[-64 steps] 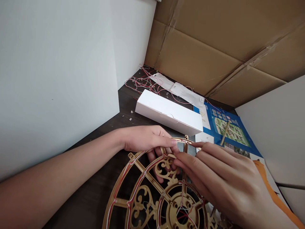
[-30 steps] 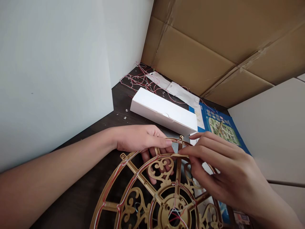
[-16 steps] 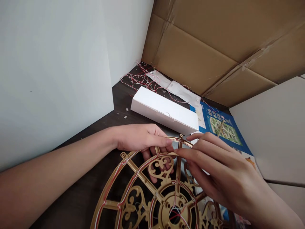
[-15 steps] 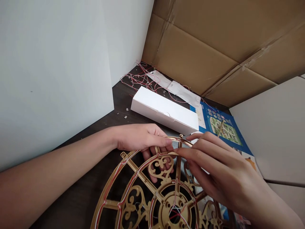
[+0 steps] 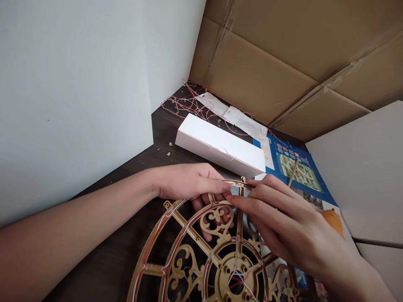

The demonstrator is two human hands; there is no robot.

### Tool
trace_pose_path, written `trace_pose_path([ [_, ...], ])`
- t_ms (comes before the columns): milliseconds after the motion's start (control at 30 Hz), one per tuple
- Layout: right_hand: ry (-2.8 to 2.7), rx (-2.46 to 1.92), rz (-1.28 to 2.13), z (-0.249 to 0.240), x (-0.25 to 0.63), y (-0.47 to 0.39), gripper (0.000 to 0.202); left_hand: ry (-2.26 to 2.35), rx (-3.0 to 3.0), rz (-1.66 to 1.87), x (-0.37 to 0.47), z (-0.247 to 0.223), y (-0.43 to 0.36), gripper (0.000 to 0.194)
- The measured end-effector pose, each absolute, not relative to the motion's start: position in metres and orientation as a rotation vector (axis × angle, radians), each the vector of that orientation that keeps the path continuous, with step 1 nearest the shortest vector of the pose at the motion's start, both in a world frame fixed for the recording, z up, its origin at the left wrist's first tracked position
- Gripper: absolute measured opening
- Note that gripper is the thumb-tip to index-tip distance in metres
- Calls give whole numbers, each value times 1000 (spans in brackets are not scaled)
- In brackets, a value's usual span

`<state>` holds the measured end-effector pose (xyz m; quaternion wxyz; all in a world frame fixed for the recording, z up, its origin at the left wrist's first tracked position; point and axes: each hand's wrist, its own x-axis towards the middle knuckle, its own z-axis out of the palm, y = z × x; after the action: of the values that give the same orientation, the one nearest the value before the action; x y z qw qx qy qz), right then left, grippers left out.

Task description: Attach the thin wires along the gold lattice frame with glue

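While my left hand (image 5: 195, 182) is clamping the far edge of a round gold frame (image 5: 201, 243), thumb pressing on top and fingers curling underneath, my right hand (image 5: 283, 205) is touching its inner ring with the index fingertip, just beside that thumb. My other right fingers are bending over the outer rim; I cannot tell whether the hidden thumb is pinching anything. The frame is sitting low in my view, over the dark table (image 5: 135, 163), its near part running out of sight at the bottom. Red and white wires (image 5: 164, 270) are following its rings, and loose ends are crossing at the hub.

Beyond my hands a long white box (image 5: 220, 144) is lying on the table, and behind it are lying a tangle of red and white wire (image 5: 189, 102) and some flat white packets (image 5: 247, 121). To the right a blue printed sheet (image 5: 283, 165) is spreading out, with a thin stick (image 5: 293, 173) lying across it.
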<state>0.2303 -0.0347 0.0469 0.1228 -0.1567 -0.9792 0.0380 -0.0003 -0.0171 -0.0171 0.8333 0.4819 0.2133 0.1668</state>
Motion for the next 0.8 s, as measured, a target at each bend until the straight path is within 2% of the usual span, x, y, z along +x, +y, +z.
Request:
trace_pose_path([
  [233,-2811,-439,10,41,233,-38,31,463,1024,375,-2,-16,-19,35],
  [467,-2837,-333,-20,35,236,-36,36,454,1018,392,-2,-15,-19,46],
  [800,-2822,-341,24,33,234,-35,38,414,1029,390,-2,-19,-19,44],
])
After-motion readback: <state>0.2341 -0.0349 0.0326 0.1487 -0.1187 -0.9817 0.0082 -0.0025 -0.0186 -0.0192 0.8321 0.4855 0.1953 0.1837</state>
